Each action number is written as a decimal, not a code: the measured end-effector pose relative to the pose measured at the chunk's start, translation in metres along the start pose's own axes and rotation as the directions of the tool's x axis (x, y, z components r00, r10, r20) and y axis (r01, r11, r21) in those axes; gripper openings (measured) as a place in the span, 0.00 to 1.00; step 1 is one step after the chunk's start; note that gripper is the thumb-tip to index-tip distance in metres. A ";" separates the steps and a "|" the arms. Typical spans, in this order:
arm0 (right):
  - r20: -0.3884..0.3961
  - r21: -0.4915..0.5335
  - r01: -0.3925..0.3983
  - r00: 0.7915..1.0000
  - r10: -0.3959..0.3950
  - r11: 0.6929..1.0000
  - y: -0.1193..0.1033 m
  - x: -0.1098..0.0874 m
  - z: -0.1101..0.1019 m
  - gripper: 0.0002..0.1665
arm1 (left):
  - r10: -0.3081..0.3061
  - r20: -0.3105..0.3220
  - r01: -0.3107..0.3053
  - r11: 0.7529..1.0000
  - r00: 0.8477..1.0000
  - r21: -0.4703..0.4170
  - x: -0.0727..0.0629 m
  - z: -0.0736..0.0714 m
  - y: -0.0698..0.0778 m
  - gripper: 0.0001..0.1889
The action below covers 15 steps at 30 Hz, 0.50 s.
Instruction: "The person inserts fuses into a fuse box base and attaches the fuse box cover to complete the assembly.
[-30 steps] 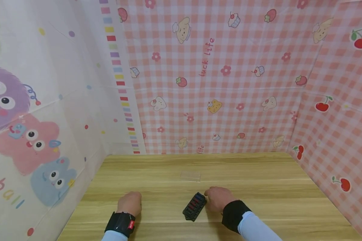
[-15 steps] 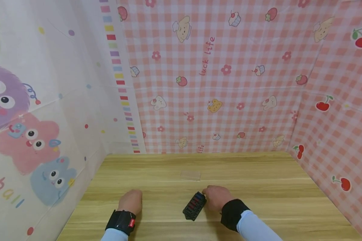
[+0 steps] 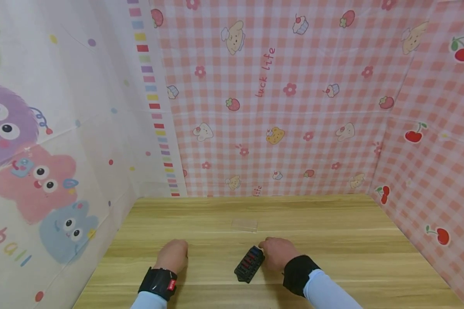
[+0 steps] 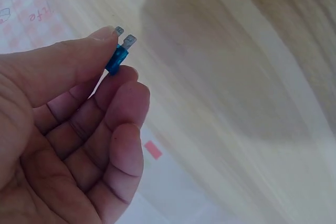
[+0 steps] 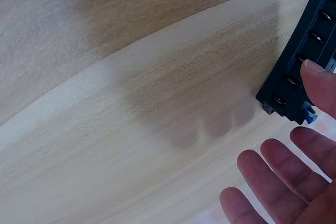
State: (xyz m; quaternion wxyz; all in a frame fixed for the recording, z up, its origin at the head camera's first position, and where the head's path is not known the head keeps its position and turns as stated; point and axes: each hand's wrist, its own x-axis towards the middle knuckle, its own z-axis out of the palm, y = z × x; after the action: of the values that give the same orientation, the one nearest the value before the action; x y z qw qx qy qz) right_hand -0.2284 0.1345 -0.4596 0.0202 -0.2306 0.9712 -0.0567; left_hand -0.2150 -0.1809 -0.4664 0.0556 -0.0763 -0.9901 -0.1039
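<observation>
A blue blade fuse [image 4: 117, 59] with two metal prongs is pinched between the thumb and index finger of my left hand [image 3: 172, 255], held at the left of the table. Its other fingers curl loosely below. A black fuse block [image 3: 249, 264], with red and blue fuses in its row, lies at a slant on the wood table. Beside its far right end is my right hand [image 3: 280, 253]. In the right wrist view the right thumb overlaps the block's edge, and the other fingers stretch out loosely past its end, where a blue fuse [image 5: 310, 115] shows.
A thin clear plastic cover [image 3: 244, 225] lies on the table [image 3: 325, 214] behind the block. Patterned cloth walls enclose the table at the back, left and right.
My left hand has moved a little forward and to the right. My right hand shifted very slightly and then stayed at the block, which has hardly moved.
</observation>
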 end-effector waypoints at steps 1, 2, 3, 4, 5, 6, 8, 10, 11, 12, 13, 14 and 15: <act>-0.001 -0.001 0.001 1.000 -0.001 1.000 0.000 0.000 0.000 0.23 | 0.009 -0.007 -0.009 1.000 1.000 -0.006 0.000 -0.001 0.001 0.11; -0.003 -0.003 0.003 1.000 -0.003 1.000 0.000 0.000 -0.001 0.23 | 0.018 -0.013 -0.018 1.000 1.000 -0.009 0.000 -0.001 0.002 0.11; -0.004 -0.003 0.004 1.000 -0.004 1.000 -0.001 -0.001 -0.001 0.23 | 0.028 -0.017 -0.028 1.000 0.999 -0.012 0.001 -0.002 0.003 0.11; -0.005 -0.002 0.003 1.000 -0.003 1.000 -0.001 -0.001 -0.001 0.23 | 0.034 -0.017 -0.034 0.999 0.999 -0.018 0.001 -0.002 0.005 0.11; -0.004 0.002 0.002 1.000 -0.002 1.000 -0.001 -0.001 -0.001 0.23 | 0.037 -0.014 -0.037 0.999 0.999 -0.021 0.002 -0.002 0.006 0.11; -0.003 0.004 0.000 1.000 0.000 1.000 -0.001 -0.001 -0.001 0.23 | 0.042 -0.010 -0.042 0.999 0.999 -0.022 0.002 -0.002 0.007 0.11; -0.002 0.009 -0.002 1.000 0.002 1.000 -0.001 -0.001 -0.001 0.24 | 0.053 0.001 -0.053 0.998 0.999 -0.020 0.004 -0.002 0.009 0.11; 0.001 0.014 0.000 1.000 0.000 1.000 -0.001 0.000 -0.001 0.25 | 0.066 0.010 -0.065 0.998 0.998 -0.025 0.006 -0.002 0.012 0.10; 0.001 0.012 0.003 1.000 -0.003 1.000 0.000 0.000 -0.001 0.25 | 0.076 0.011 -0.076 0.997 0.997 -0.024 0.006 -0.002 0.014 0.10; -0.001 0.010 0.008 1.000 -0.008 1.000 0.000 0.001 0.000 0.25 | 0.091 0.008 -0.090 0.996 0.996 -0.024 0.007 -0.002 0.016 0.10; -0.003 0.007 0.015 1.000 -0.015 1.000 0.000 0.001 0.000 0.26 | 0.104 0.004 -0.104 0.994 0.995 -0.025 0.007 -0.001 0.018 0.10; -0.003 0.007 0.020 1.000 -0.020 1.000 0.000 0.001 0.000 0.26 | 0.118 0.000 -0.118 0.993 0.993 -0.027 0.008 -0.002 0.020 0.10; -0.005 0.007 0.027 1.000 -0.027 1.000 0.000 0.001 -0.001 0.26 | 0.132 -0.003 -0.132 0.991 0.991 -0.028 0.008 -0.002 0.022 0.10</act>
State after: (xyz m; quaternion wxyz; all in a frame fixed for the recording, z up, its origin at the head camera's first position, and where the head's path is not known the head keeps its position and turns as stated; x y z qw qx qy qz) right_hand -0.2294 0.1338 -0.4587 0.0180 -0.2433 0.9679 -0.0612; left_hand -0.2193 -0.1592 -0.4596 0.0620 -0.1425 -0.9812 -0.1141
